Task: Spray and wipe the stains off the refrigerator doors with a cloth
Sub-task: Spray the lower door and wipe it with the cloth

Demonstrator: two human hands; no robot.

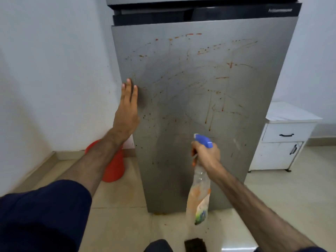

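My left arm wears a dark navy sleeve (45,202) pushed above the elbow; both forearms are bare, no rings or watch.

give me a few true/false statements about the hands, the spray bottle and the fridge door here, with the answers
1. The right hand grips the spray bottle near its blue trigger head. True.
2. The left hand holds a cloth against the door. False: it lies flat with straight fingers at the left edge of the refrigerator door and holds nothing; no cloth shows in either hand.
3. The door is already wiped clean. False: reddish-orange stains and drips cover much of it.
4. A red bucket stands on the floor left of the refrigerator. True.
5. The white cabinet stands left of the refrigerator. False: it is to the right.
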